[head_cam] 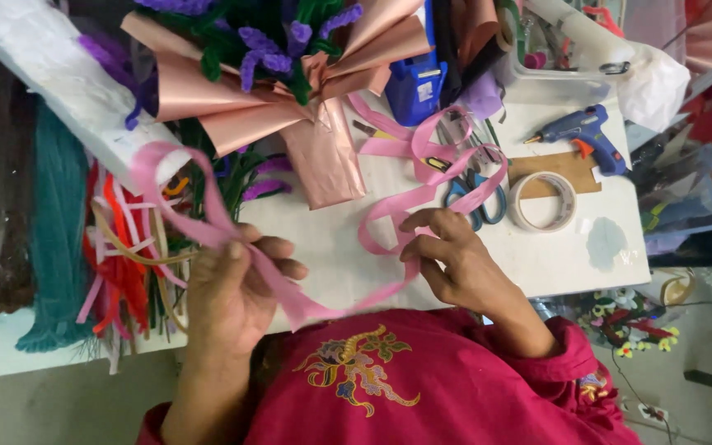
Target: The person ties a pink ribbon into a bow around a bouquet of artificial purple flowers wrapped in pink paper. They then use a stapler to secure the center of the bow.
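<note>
**Pink ribbon pinched in both hands above a crowded white table**

Held over the near edge of the white table (pixel 331 239): a long pink ribbon (pixel 323 306), sagging in a shallow curve between the two hands, long axis running roughly left to right across the view. Left hand (pixel 236 288) closed around one stretch, thumb pressed over the band against the curled fingers; from there the ribbon loops up and leftward toward a white wrapped roll (pixel 59 74). Right hand (pixel 455 259) pinching the other stretch between thumb and fingertips, with a loop rising from it and trailing up toward the far side, across blue-handled scissors (pixel 475 202).

Little open room: bare tabletop only in the strip between the hands and just beyond them. Hemmed in on the far side by a bouquet in rose-gold paper (pixel 290 107) with purple and green pipe-cleaner flowers, on the left by a heap of loose coloured pipe cleaners (pixel 121 264) spilling over the edge, on the right by a tape roll (pixel 544 202) and a blue glue gun (pixel 583 132) near the table's right edge. Near edge taken up by red sleeves and a red embroidered garment (pixel 422 387).
</note>
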